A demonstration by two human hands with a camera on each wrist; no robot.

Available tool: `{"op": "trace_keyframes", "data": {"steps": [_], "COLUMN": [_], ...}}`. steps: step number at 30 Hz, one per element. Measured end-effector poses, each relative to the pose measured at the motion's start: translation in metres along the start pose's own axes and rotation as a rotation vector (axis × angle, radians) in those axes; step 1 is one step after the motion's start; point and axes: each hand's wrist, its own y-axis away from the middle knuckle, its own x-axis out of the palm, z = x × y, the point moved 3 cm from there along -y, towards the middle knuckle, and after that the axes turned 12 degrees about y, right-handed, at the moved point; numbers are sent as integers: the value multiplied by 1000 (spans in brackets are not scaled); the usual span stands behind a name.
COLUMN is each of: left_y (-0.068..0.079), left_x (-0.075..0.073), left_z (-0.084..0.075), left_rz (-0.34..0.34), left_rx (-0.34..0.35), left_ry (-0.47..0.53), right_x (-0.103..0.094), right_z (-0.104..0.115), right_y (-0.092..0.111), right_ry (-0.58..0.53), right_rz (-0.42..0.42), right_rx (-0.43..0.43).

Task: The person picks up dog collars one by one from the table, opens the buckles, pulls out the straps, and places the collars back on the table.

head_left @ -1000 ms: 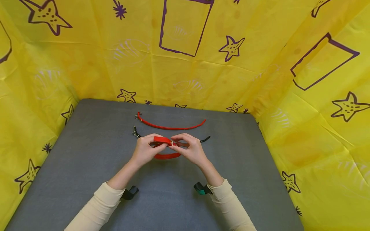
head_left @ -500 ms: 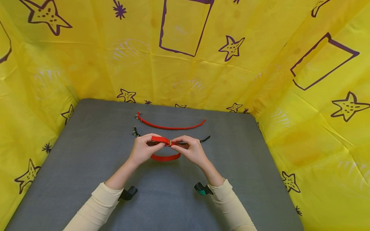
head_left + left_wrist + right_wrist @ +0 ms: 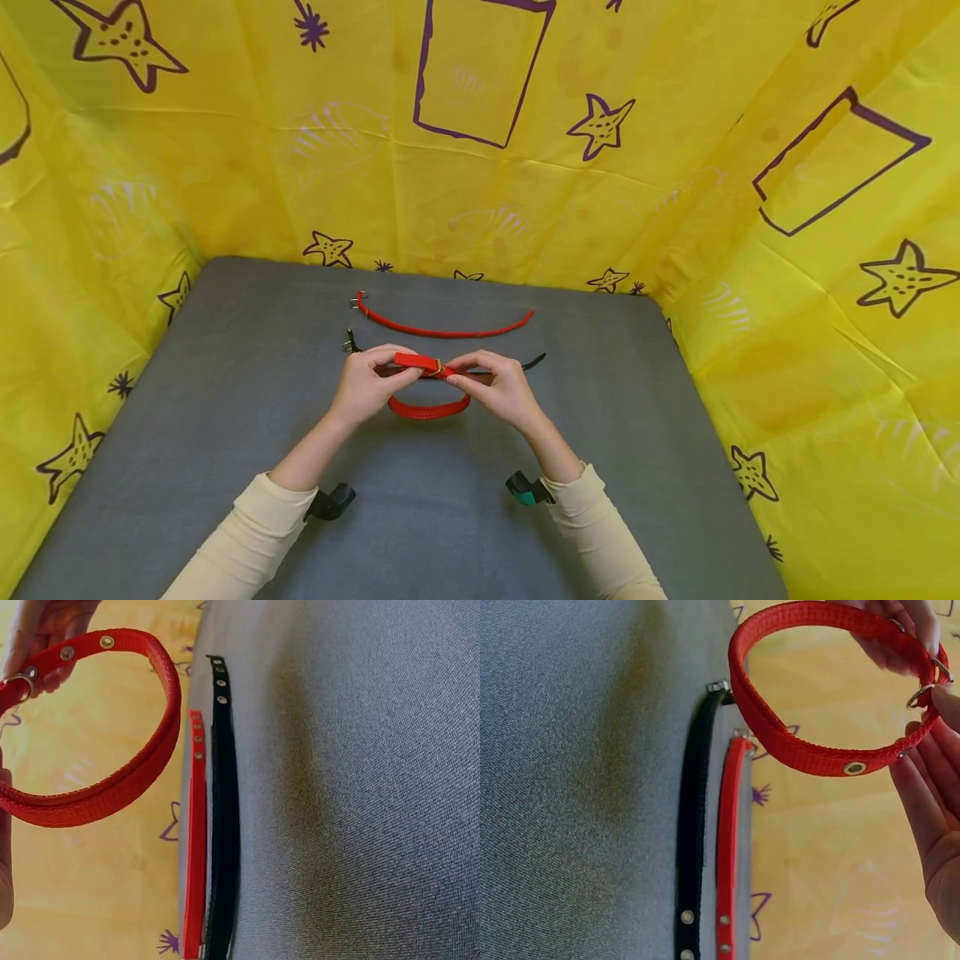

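A red collar [image 3: 429, 412] with metal eyelets is held up above the table, bent into a closed loop. Its strap end passes through the metal buckle [image 3: 438, 367] and sticks out to the left. My left hand [image 3: 362, 387] pinches the collar left of the buckle, thumb in front. On the other side, my right hand [image 3: 504, 392] pinches the band close to the buckle, near a metal ring [image 3: 920, 696]. Behind the hands a black collar [image 3: 223, 802] lies stretched out on the table; in the head view its middle is mostly hidden.
Farther back, a second red collar [image 3: 450, 334] lies stretched in a shallow curve, buckle at the left. The grey table [image 3: 427, 533] ends at yellow patterned cloth [image 3: 480, 192] on the back and sides. Black wrist devices [image 3: 332, 502] hang below the sleeves.
My left hand has drawn slightly left, and the buckle and strap end have shifted left with it. The right hand has barely moved. Both collars on the table lie as before.
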Motion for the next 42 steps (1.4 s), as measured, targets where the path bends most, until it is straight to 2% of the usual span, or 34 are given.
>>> {"op": "trace_keyframes", "data": {"steps": [2,9,11,19,28,34,40,42], "left_y": [0,-3,-4,-4,-3,-2,-3,-4], "left_x": [-1,-9,-11,-12,-5,-2,-4,-6], "left_z": [0,1,0,1,-2,-4,-7,1], "left_rz": [-8,-100,-103,-84,-42,-28,20,42], "left_rx": [-5,-53,-61,-86,-70,-83,-79,-76], "left_ry": [9,82,100,115,69,68,-16,-47], "right_x": [0,-6,-8,-7,7,9,10,10], "right_z": [0,-5,-6,-10,-32,-30,-31,-30], "right_y": [0,4,5,6,0,-3,-2,-2], "right_ry": [5,29,23,-21,-63,-64,-41,-38], "right_rz": [0,-41,-50,-33,-16,-7,-10,-8], "right_rx": [5,58,74,101,54,2,-10,-4]}}
